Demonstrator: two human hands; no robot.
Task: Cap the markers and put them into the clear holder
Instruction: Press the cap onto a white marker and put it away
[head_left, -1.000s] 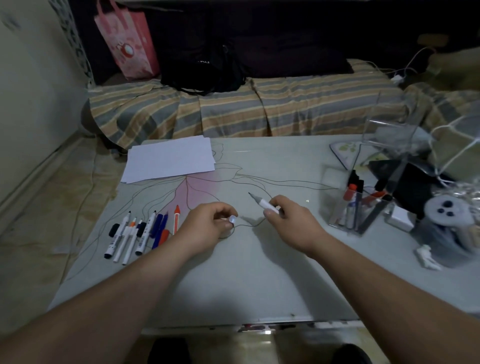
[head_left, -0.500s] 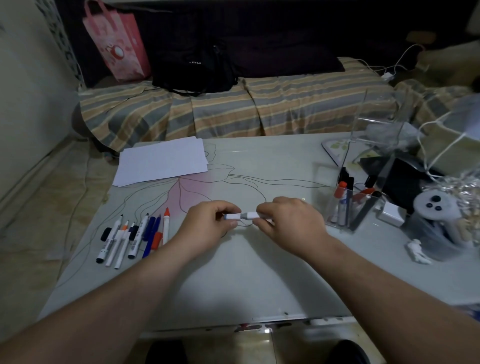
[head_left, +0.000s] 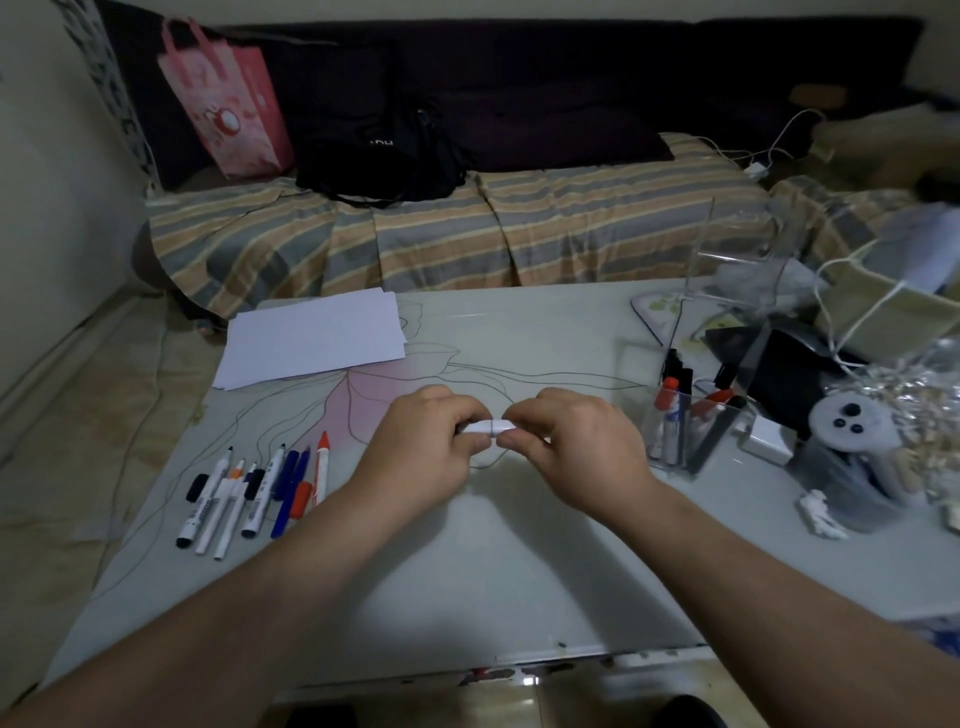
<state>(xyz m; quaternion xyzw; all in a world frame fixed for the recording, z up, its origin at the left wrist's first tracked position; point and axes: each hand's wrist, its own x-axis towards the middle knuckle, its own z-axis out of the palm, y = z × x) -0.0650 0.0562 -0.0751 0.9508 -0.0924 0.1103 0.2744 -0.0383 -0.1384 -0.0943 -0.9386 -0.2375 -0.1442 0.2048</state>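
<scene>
A white marker (head_left: 491, 427) lies level between my two hands over the middle of the table. My left hand (head_left: 423, 452) pinches its white cap end and my right hand (head_left: 574, 447) grips its barrel; only a short white stretch shows between the fingers, with cap and barrel pushed together. The clear holder (head_left: 693, 447) stands just right of my right hand with several capped markers upright in it. A row of loose markers (head_left: 249, 491) and loose caps lies on the table at the left, several with bare tips.
A stack of white paper (head_left: 311, 338) lies at the table's far left. Clutter fills the right side: a tall clear stand (head_left: 737, 260), a black pouch (head_left: 789, 374), a white controller (head_left: 852, 426), white cords. A striped sofa (head_left: 467, 239) runs behind the table.
One second ago my hands were apart, the marker tip bare in the right and the cap in the left. They have come together and the cap now sits on the marker.
</scene>
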